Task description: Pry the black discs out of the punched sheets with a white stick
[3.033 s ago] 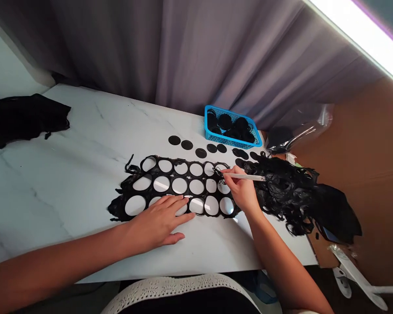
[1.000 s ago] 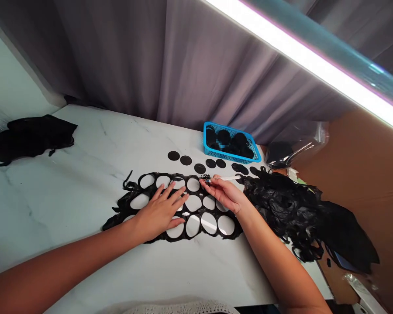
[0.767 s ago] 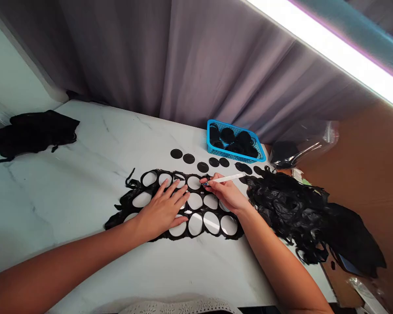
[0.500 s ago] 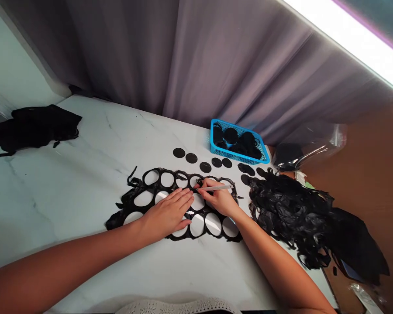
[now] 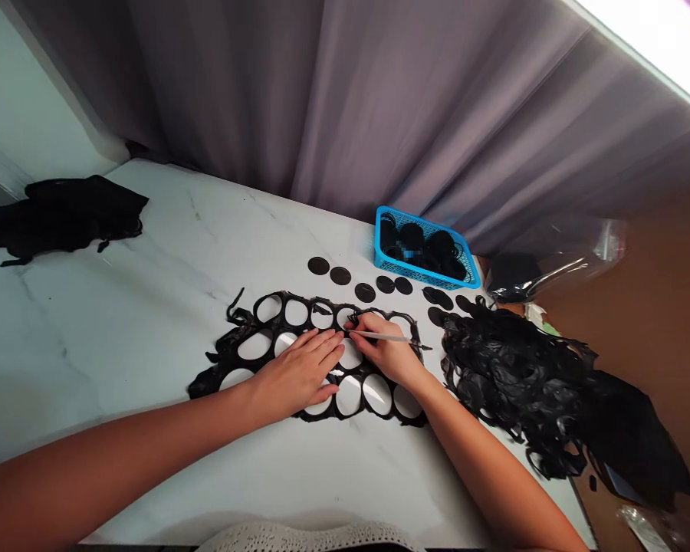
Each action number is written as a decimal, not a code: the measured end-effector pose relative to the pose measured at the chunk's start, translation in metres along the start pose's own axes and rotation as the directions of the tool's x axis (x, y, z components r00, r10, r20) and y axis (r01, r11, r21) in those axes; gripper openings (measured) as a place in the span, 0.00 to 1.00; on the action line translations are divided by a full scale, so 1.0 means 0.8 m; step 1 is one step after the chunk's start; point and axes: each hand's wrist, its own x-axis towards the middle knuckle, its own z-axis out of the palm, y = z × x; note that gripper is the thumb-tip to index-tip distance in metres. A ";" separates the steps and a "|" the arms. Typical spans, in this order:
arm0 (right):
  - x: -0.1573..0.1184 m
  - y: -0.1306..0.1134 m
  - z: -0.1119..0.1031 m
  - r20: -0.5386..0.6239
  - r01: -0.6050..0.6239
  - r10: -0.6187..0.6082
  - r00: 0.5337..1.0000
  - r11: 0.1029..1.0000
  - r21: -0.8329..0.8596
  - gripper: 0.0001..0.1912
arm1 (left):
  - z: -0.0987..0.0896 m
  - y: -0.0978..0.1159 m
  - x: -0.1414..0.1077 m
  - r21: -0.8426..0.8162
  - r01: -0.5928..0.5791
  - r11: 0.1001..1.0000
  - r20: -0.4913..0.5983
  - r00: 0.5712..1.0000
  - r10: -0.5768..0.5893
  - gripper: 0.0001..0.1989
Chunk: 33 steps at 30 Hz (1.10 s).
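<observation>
My left hand [image 5: 304, 369] lies flat, fingers out, pressing on a black sheet with rows of round holes [image 5: 363, 375]. White tabletop or a pale backing shows through the holes. In my right hand [image 5: 388, 351] is a slim, light-coloured pen-like tool [image 5: 382, 336], pinched between thumb and fingers. Its tip meets the sheet near an upper-row hole, just right of my left fingertips. I cannot make out whether the tip is a blade. Several loose black discs [image 5: 365, 292] lie beyond the sheet.
A blue basket [image 5: 425, 277] holding black round pieces stands at the back. Right of the sheet is a heap of black scraps [image 5: 511, 376], with a clear plastic bag [image 5: 575, 264] behind it. Black fabric [image 5: 74, 215] lies at far left. A curtain [image 5: 253, 100] hangs behind the white table [image 5: 166, 307].
The view has shifted slightly, so everything sits a little differently in the picture. The tool in my right hand has tilted slightly; my left hand stays flat in place.
</observation>
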 end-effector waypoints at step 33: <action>0.006 0.014 -0.014 0.013 -0.102 0.102 0.995 0.971 0.215 0.11 | -0.003 0.003 0.006 0.066 0.003 0.998 0.030 1.000 -0.005 0.24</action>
